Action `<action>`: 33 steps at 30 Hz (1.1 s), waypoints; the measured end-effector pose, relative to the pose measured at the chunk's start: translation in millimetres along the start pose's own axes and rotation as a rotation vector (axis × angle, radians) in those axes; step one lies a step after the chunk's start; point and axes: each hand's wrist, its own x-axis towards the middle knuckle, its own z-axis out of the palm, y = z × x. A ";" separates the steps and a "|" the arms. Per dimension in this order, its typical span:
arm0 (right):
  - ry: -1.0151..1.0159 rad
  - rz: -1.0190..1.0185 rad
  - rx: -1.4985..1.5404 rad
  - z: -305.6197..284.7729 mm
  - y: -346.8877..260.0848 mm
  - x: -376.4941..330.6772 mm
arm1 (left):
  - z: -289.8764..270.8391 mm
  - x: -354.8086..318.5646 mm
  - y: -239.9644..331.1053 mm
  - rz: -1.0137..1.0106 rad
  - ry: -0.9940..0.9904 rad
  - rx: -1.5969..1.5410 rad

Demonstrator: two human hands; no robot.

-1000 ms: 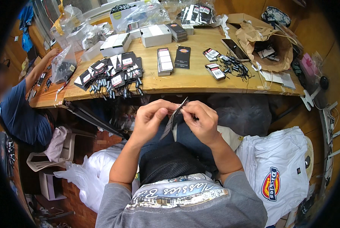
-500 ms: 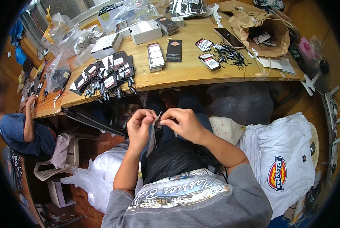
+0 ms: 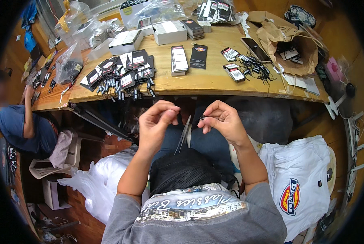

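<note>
My left hand and my right hand are raised close together over my lap, below the edge of the wooden table. Between them hangs a thin dark card tag, seen edge-on. My left hand's fingers pinch its upper end. My right hand's fingertips pinch a small black fastener just right of the tag's top. A black mesh garment lies on my lap under both hands.
The table carries a pile of black tags with fasteners, a stack of tags, loose black fasteners, white boxes, plastic bags and a brown paper bag. A white shirt lies at my right. Another person sits left.
The camera has tilted down and the table has slid up in view. My hands have come slightly apart, with the tag now hanging from my left hand and the fastener in my right.
</note>
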 end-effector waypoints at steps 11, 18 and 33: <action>0.089 -0.153 -0.156 18.9 -7.6 -0.3 | 14.3 -1.5 1.8 -0.056 -0.071 0.154; 0.123 -0.168 -0.198 20.3 -8.1 -0.4 | 14.3 0.0 3.7 -0.075 -0.078 0.156; 0.083 -0.163 -0.228 20.0 -6.2 -1.6 | 16.1 1.6 1.3 -0.167 -0.161 0.102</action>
